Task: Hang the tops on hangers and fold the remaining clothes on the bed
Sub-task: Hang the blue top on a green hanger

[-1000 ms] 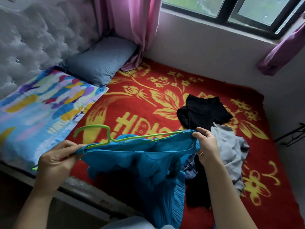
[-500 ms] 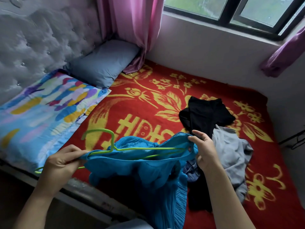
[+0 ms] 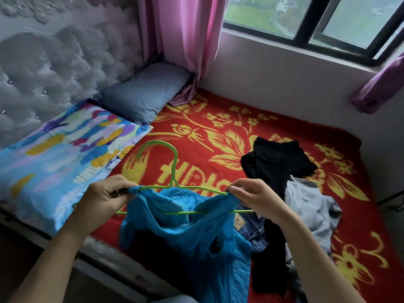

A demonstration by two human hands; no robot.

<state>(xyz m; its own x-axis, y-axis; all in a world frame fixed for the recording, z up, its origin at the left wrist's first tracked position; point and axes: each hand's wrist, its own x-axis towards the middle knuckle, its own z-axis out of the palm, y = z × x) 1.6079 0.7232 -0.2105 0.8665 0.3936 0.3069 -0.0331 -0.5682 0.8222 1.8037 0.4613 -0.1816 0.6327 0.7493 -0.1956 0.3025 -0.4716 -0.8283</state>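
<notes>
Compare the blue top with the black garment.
The blue top is held up on a green hanger by the left hand and right hand; the black garment lies untouched on the red blanket. The blue top is spread wide; the black garment is crumpled. Both are soft clothes.

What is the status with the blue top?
Left hand pinches one shoulder of blue top, right hand the other. Top partly on green hanger, hook up. Clothes pile beside right hand, not blocking.

On red blanket [image 3: 295, 127]: large yellow Chinese character [image 3: 194, 177], looks like double-happiness 囍, upside down to camera, lower part hidden. On jeans patch [image 3: 239, 222]: print illegible.
</notes>
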